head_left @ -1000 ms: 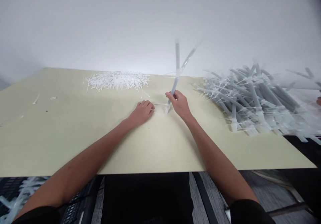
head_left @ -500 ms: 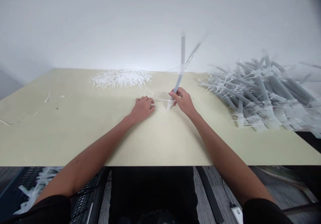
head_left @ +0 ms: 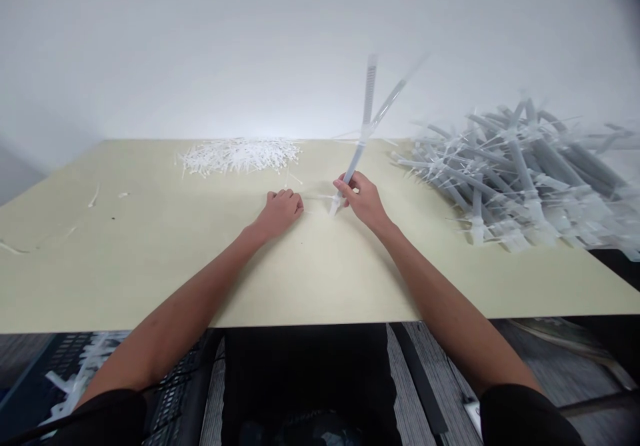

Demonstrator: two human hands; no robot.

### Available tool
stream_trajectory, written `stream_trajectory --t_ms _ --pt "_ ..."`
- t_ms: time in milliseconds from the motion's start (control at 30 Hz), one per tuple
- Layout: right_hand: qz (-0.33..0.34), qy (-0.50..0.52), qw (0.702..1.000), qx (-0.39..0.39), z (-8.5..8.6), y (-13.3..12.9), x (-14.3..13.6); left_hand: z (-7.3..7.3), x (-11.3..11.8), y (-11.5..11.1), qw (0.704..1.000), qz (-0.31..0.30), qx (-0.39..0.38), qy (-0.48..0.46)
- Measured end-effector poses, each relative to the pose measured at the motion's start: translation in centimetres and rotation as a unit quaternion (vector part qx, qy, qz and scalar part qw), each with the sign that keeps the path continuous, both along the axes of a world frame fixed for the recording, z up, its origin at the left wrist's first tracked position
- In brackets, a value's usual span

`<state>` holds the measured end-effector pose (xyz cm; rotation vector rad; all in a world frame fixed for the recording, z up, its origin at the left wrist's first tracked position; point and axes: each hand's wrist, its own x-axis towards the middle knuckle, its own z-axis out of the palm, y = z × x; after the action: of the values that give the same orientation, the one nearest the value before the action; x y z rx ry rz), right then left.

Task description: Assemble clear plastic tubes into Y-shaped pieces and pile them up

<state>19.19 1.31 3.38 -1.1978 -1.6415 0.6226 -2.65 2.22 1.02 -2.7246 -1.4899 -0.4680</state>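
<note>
A grey, Y-shaped corrugated tube piece (head_left: 356, 156) stands tilted over the middle of the table, its two branches pointing up. My right hand (head_left: 364, 199) is closed round its lower stem, just above the whitish bottom end. Thin white ties stick out at the fork and near the bottom. To the left, my left hand (head_left: 280, 213) rests low over the table with curled fingers, at the outer end of the thin tie that reaches from the tube's lower end. The fingertips hide whether the tie is pinched.
A heap of white cable ties (head_left: 240, 156) lies at the back. On the right is a large pile of similar grey tube pieces (head_left: 520, 166). Loose tie scraps (head_left: 94, 196) are on the left of the table (head_left: 150, 266). A dark crate (head_left: 37, 373) with white parts stands below left.
My left hand's fingers have curled in further. The lower end of the tube piece has shifted slightly left, and its upper branches a little right. The view has tilted slightly.
</note>
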Motion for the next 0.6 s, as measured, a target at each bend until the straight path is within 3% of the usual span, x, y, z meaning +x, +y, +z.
stream_trajectory --t_ms 133,367,500,600 --pt "0.001 -0.011 1.000 0.002 0.0 0.0 0.1 0.5 -0.2 -0.2 0.999 0.027 -0.016 0.005" --pt "0.011 -0.074 0.996 0.044 -0.1 0.0 0.2 1.7 -0.2 -0.8 0.998 -0.028 -0.049 0.033" --pt "0.050 -0.129 0.990 0.011 -0.3 0.0 0.2 1.7 -0.1 -0.9 0.998 -0.021 -0.042 0.051" --pt "0.076 -0.115 0.990 -0.032 -0.6 0.0 0.0 1.6 -0.1 -1.0 0.997 -0.014 -0.038 0.062"
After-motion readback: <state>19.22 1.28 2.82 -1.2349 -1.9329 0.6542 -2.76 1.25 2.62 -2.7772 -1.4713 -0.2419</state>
